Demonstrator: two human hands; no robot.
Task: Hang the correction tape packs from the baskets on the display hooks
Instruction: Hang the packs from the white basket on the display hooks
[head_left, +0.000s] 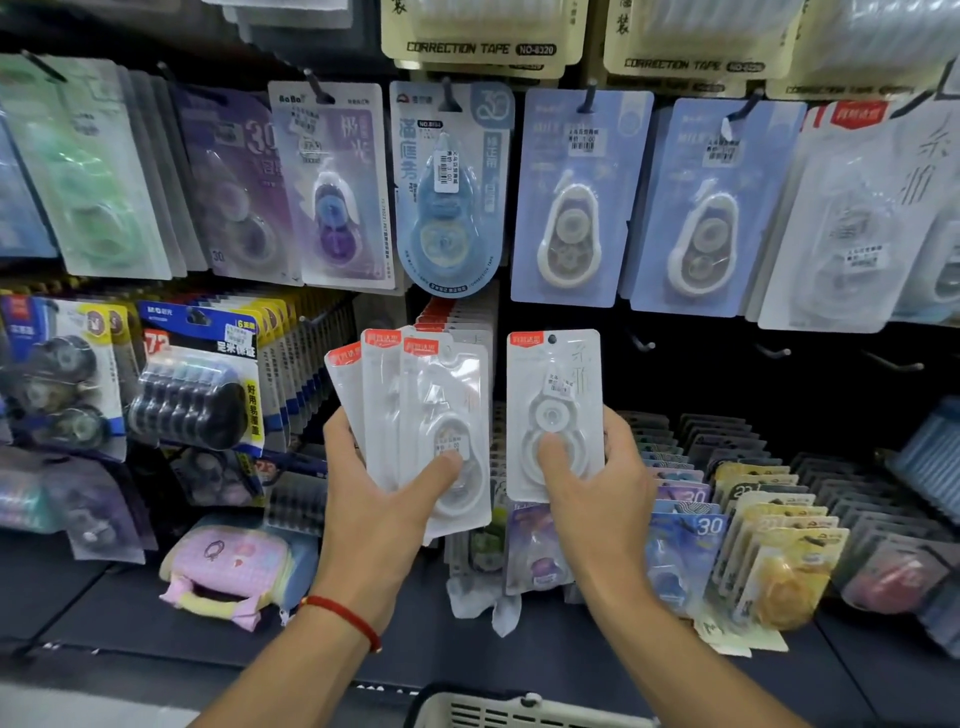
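White, red-cornered correction tape packs (553, 410); red wrist cord (345, 618); pale blue hanging cards (576, 197); cream basket (519, 712).

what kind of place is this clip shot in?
Most likely a stationery shop aisle. Carded correction tape packs with price stickers hang in rows on display hooks, more stock stands filed on the shelf below, and a basket sits at the person's feet.
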